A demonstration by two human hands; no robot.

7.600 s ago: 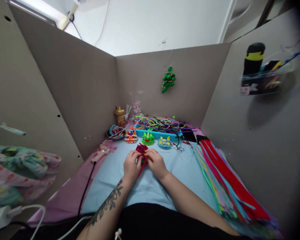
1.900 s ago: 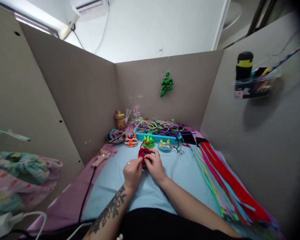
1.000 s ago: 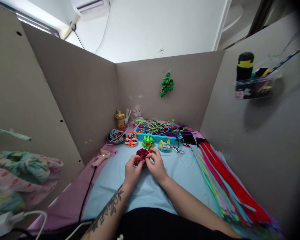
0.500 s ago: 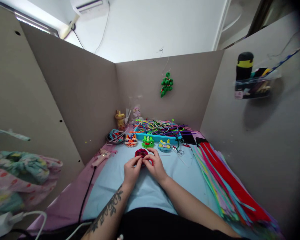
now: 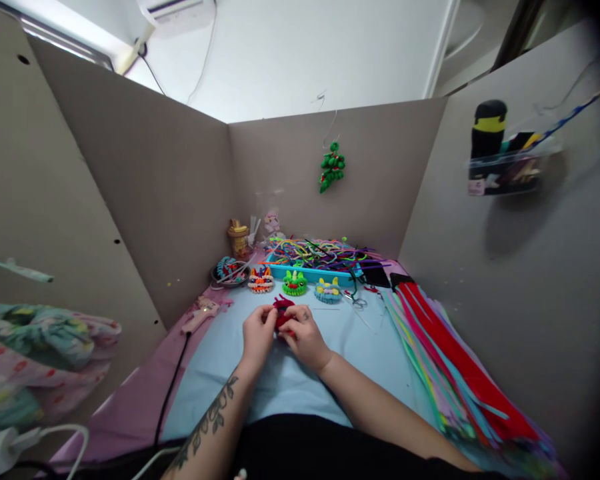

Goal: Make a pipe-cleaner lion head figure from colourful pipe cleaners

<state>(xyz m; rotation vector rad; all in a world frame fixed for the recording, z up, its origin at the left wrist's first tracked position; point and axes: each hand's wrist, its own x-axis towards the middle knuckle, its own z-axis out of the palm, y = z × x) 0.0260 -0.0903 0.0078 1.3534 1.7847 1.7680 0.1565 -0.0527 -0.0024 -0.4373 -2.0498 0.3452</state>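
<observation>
Between my two hands is a dark red fuzzy pipe-cleaner piece (image 5: 283, 305), with short ends sticking up at its top; my fingers hide much of it. My left hand (image 5: 258, 331) pinches its left side with thumb and forefinger. From the right, my right hand (image 5: 306, 339) grips it with bent fingers. Just beyond stand three finished-looking pipe-cleaner heads: an orange and white one (image 5: 261, 281), a green one (image 5: 295, 283) and a light blue one with yellow ears (image 5: 327, 291).
Behind is a blue tray (image 5: 310, 275) heaped with pipe cleaners. Scissors (image 5: 359, 302) lie right of the heads. Long pipe-cleaner bundles (image 5: 450, 353) cover the right side. A pink glue gun (image 5: 200, 319) with a black cord is at left. Grey panels surround the table.
My right hand has turned over the red piece, its fingers now bent around it. The piece has tilted, showing its upright ends. The view has shifted slightly.
</observation>
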